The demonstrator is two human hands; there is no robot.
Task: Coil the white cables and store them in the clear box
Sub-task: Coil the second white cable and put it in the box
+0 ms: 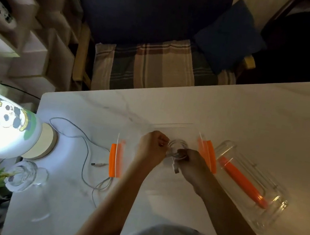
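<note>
A white cable (177, 149) is wound into a small coil over the clear box (174, 126), which has orange latches on its left (115, 160) and right (207, 154) sides. My left hand (152, 146) pinches the coil's left side. My right hand (191, 159) grips the coil from the right, and the cable's plug end (176, 169) hangs below it. A second white cable (87, 148) lies loose on the white table (246, 118) to the left of the box, its plug (98, 164) near the left latch.
The clear lid with an orange strip (246, 187) lies on the table right of the box. A lit panda lamp (8, 125) on a round base stands at the left, with a glass vase of green stems (22, 176) in front. A chair (146, 66) stands beyond the table's far edge.
</note>
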